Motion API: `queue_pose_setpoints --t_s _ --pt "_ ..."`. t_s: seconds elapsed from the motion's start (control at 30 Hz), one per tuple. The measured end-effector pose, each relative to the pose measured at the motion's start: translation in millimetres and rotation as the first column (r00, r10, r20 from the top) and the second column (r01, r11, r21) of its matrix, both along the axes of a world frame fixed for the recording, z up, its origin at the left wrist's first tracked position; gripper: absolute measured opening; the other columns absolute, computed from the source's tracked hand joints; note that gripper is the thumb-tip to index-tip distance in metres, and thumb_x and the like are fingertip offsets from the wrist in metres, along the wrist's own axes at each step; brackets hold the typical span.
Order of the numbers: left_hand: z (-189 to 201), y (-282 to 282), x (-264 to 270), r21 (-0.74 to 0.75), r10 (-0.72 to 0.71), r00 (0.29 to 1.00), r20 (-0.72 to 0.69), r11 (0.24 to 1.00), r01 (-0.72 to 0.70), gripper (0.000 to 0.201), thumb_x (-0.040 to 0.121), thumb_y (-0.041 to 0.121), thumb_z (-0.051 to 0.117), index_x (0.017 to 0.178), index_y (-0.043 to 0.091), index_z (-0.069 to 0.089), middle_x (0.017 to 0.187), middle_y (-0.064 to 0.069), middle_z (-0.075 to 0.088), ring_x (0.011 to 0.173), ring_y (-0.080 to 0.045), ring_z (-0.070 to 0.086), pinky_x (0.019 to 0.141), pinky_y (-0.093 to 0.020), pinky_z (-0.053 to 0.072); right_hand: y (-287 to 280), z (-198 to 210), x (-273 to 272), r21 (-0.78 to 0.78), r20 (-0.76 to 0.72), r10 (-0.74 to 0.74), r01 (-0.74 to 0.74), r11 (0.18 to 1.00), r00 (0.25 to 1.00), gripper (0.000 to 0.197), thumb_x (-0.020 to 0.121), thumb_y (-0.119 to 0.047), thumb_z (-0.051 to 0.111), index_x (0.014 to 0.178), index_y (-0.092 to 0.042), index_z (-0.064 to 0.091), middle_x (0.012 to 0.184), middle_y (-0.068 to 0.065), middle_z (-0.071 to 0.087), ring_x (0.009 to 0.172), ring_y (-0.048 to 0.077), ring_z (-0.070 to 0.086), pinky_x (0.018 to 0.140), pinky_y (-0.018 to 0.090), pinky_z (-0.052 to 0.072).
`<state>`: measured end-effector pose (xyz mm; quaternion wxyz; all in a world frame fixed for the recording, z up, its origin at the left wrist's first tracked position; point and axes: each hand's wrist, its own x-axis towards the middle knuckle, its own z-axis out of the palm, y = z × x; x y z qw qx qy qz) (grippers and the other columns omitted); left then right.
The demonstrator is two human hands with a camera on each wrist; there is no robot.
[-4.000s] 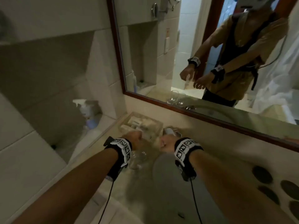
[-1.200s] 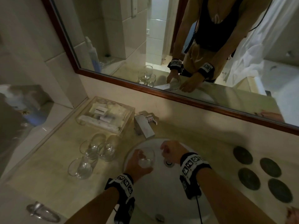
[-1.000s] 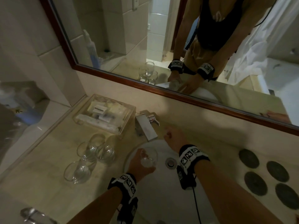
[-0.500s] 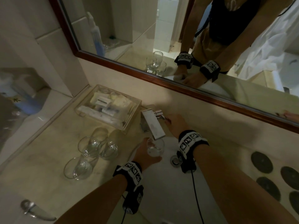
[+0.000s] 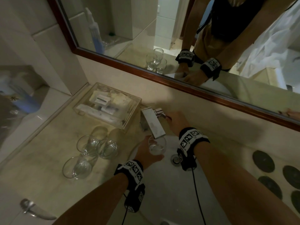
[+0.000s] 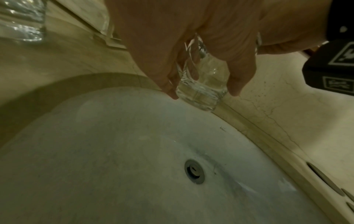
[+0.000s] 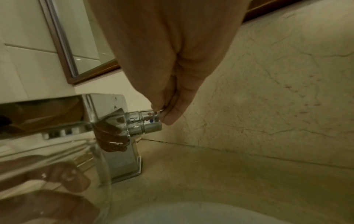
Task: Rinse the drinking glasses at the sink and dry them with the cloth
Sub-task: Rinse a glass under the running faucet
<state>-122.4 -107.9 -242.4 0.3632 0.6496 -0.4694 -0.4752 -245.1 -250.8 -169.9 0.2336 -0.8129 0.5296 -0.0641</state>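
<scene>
- Two hands share this step: the left hand [image 5: 146,154] wraps its fingers [image 6: 234,84] round a drinking glass [image 5: 157,145], and the right hand [image 5: 177,121] pinches the small lever [image 7: 158,112] at the side of the tap [image 5: 151,123].
- Held upright over the sink [image 5: 164,189], the glass sits just under the end of the spout, at about 11 o'clock from the drain [image 5: 175,158]. I see no running stream yet.
- Judged from this, the step is to open the water onto the glass. Ease the lever round gently, so that the flow starts soft and does not splash off the rim.
- Red and blue dots [image 7: 151,116] mark the lever; a lukewarm setting seems safest for bare fingers.
- Keep the mouth of the glass centred below the outlet, then tilt and turn it so that water reaches the whole wall.
- Wet glass slips, so the left grip should stay low and firm near the thick base [image 6: 201,97].
- Three more glasses [image 5: 95,150] wait on the counter [image 5: 40,159] at 9 o'clock from the basin, close together, the nearest lying on its side.
- No cloth is plainly visible in any view.
</scene>
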Motion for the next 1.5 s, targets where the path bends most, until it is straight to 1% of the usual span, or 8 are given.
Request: queue_pose_setpoints --t_s 0.17,0.67,0.9,0.97,1.07,1.2,1.3,1.5 --pt "-1.4 -2.8 0.2 -0.013 -0.001 1.000 -0.009 1.000 0.001 0.070 0.062 0.020 0.085 0.120 0.019 0.046 0.108 0.007 0.057 0.106 -0.015 0.057 0.091 -0.031 0.046 -3.6 -1.4 0.2 0.016 -0.021 -0.014 0.014 1.000 1.000 0.025 0.098 -0.013 0.046 0.084 -0.005 0.065 0.077 0.013 0.055 0.072 0.025 0.053 0.065 0.030 0.038" --pt "-3.4 3.1 -3.6 0.014 0.032 0.999 -0.041 0.999 -0.031 0.074 0.057 0.044 0.081 0.121 0.026 0.049 0.118 0.007 0.059 0.111 -0.014 0.058 0.095 -0.045 0.050 -12.1 -13.7 -2.6 -0.002 0.007 -0.035 0.035 0.999 0.999 0.023 0.099 -0.013 0.047 0.094 -0.003 0.068 0.092 0.022 0.064 0.084 0.034 0.060 0.070 0.033 0.042" --pt "2.4 3.5 -0.6 0.026 0.042 0.998 -0.044 0.999 -0.041 0.068 0.067 0.013 0.084 0.123 0.016 0.044 0.116 0.006 0.051 0.106 -0.011 0.052 0.075 -0.007 0.044 19.4 -5.1 -13.7 0.160 0.128 -0.137 0.115 0.980 0.982 0.032 0.101 -0.027 0.042 0.089 0.000 0.057 0.081 0.019 0.061 0.071 0.029 0.057 0.068 0.038 0.050" --pt "2.4 2.4 -1.6 0.028 0.065 0.996 -0.065 0.998 -0.064 0.069 0.066 0.012 0.084 0.122 0.017 0.044 0.115 0.006 0.051 0.107 -0.014 0.054 0.080 -0.017 0.047 34.5 -9.4 -17.2 0.420 0.114 -0.217 0.151 0.895 0.970 0.051 0.101 -0.040 0.039 0.099 0.006 0.060 0.091 0.025 0.068 0.076 0.035 0.067 0.079 0.046 0.056" --pt "0.7 0.8 -5.2 0.046 0.097 0.991 -0.087 0.995 -0.093 0.066 0.066 0.009 0.084 0.118 0.015 0.044 0.110 0.007 0.053 0.103 -0.012 0.055 0.073 -0.011 0.047 59.3 -13.5 -23.7 0.817 0.040 -0.370 0.183 0.547 0.928 0.064 0.093 -0.064 0.038 0.125 -0.010 0.049 0.117 0.023 0.061 0.094 0.038 0.067 0.084 0.044 0.056" --pt "0.3 -1.1 -10.8 0.097 0.109 0.976 -0.188 0.991 -0.092 0.061 0.065 0.004 0.084 0.109 0.020 0.046 0.118 -0.003 0.055 0.101 -0.015 0.058 0.088 -0.028 0.053 86.4 -26.1 -24.2 0.970 0.122 -0.677 0.058 0.237 0.726 0.059 0.089 -0.064 0.048 0.119 -0.014 0.055 0.123 0.019 0.056 0.109 0.038 0.060 0.091 0.045 0.053" --pt "3.4 -0.8 -13.0 0.158 0.117 0.957 -0.267 0.985 -0.076 0.049 0.077 -0.004 0.074 0.115 0.010 0.046 0.118 -0.007 0.056 0.100 -0.012 0.060 0.078 -0.017 0.054 95.6 -34.1 -17.4 0.972 0.177 -0.836 0.042 0.232 0.519 0.041 0.094 -0.045 0.055 0.118 -0.012 0.058 0.122 0.016 0.057 0.106 0.031 0.059 0.089 0.044 0.055" --pt "16.6 -4.1 -4.0 0.391 0.157 0.910 -0.384 0.920 0.006 0.026 0.097 0.011 0.049 0.121 0.016 0.055 0.119 -0.006 0.061 0.107 -0.025 0.060 0.089 -0.037 0.053 103.4 -43.9 -17.8 0.904 0.281 -0.789 0.125 0.409 0.546 0.023 0.096 -0.026 0.054 0.111 -0.010 0.061 0.109 0.014 0.064 0.093 0.025 0.063 0.076 0.039 0.058"
